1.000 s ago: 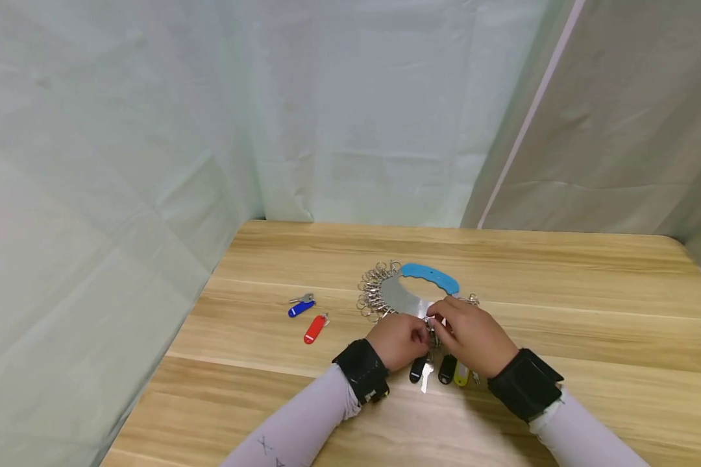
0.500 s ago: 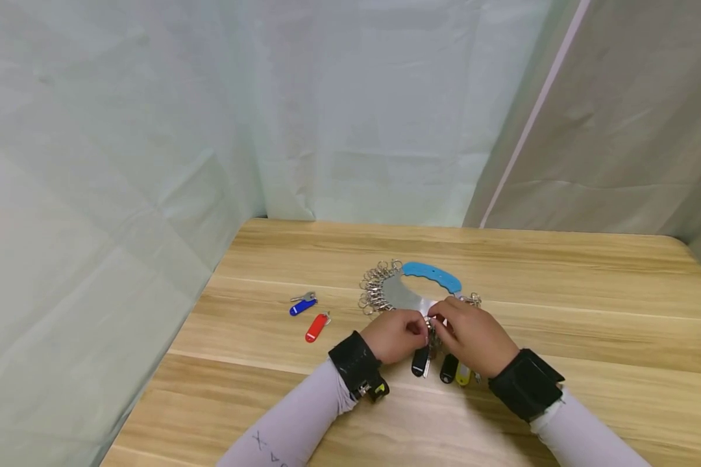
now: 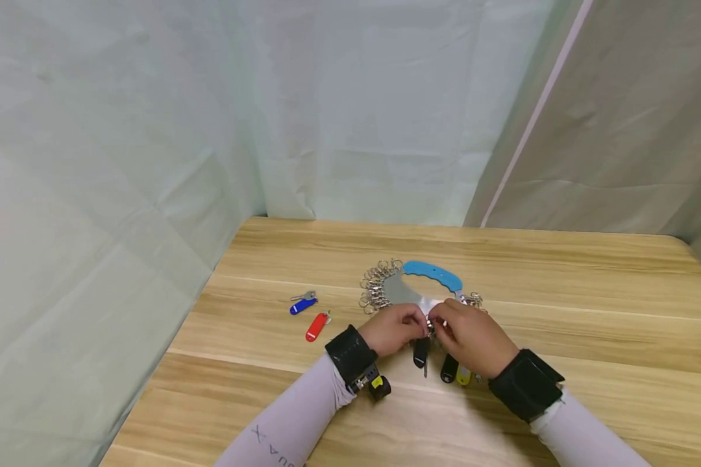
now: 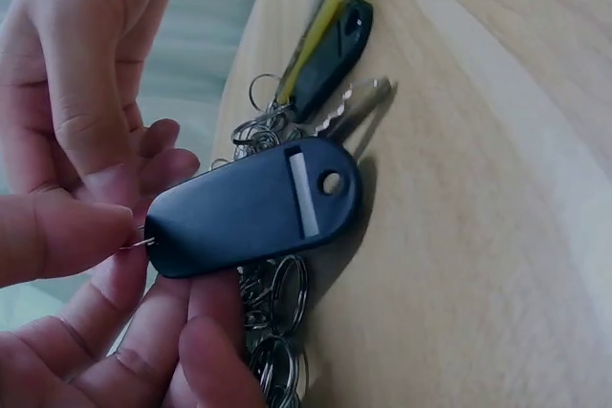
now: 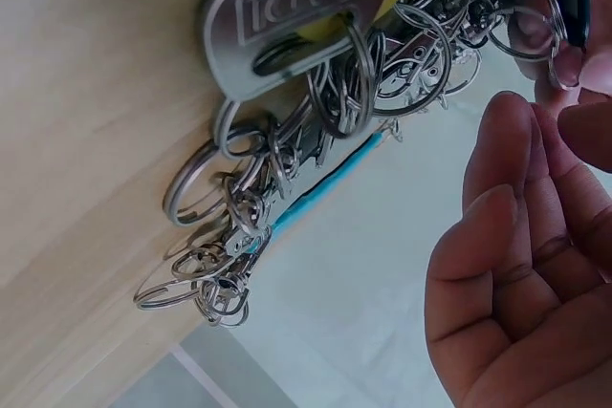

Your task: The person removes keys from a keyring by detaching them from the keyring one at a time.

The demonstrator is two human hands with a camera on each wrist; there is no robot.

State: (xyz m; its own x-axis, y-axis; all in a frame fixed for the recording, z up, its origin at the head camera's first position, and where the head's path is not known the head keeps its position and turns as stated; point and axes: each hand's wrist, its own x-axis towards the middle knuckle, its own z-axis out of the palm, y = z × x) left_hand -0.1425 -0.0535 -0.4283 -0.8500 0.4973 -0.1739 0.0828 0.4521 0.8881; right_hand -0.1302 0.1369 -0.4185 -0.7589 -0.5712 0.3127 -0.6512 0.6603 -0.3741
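Observation:
Both hands meet at the front edge of a ring-shaped metal key holder, which has a blue handle. With thumb and fingers, my left hand pinches the wire ring of a black key tag. Its fingers also lie under the tag, and a key shows just behind it. My right hand is bent close beside it, its fingertips right at the left thumb in the left wrist view. I cannot tell whether the right fingertips grip a clip.
A blue key tag with a key and a red key tag lie to the left on the wooden table. Another black tag and a yellow tag hang near my right hand. Many split rings line the holder.
My left hand has shifted slightly away from me, drawing the black tag with it. The key beside the tag has turned from face-on to edge-on. My right hand has hardly moved.

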